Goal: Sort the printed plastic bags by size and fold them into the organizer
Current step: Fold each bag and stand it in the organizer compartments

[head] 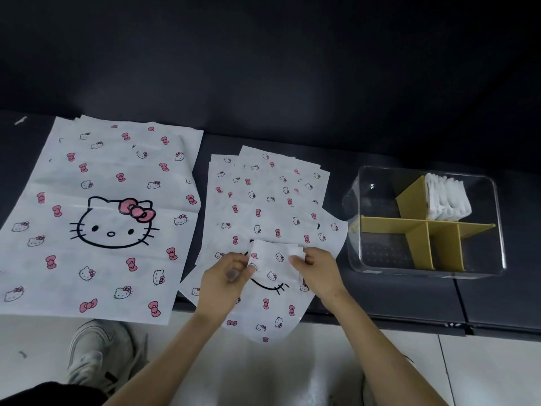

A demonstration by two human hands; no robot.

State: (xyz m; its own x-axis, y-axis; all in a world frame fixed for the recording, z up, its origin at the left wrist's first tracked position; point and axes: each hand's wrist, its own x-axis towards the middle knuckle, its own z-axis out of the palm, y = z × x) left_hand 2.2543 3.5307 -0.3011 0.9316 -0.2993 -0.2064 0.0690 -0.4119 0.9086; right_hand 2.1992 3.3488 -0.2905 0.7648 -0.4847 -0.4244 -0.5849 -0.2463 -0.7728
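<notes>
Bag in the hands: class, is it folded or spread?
Folded: the bag is a small layered packet pinched between left hand and right hand, smaller than spread bags beneath.

large bags stack point(111, 200) lies left on the table point(395, 300), smaller bags stack point(269, 200) in the middle, organizer point(424, 221) right. we see folded bags point(448, 200) in its far right compartment, a shoe point(96, 353) on the floor below.

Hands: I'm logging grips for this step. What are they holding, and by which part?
Both hold one small folded bag: the left hand pinches its left edge, the right hand pinches its upper right corner.
</notes>
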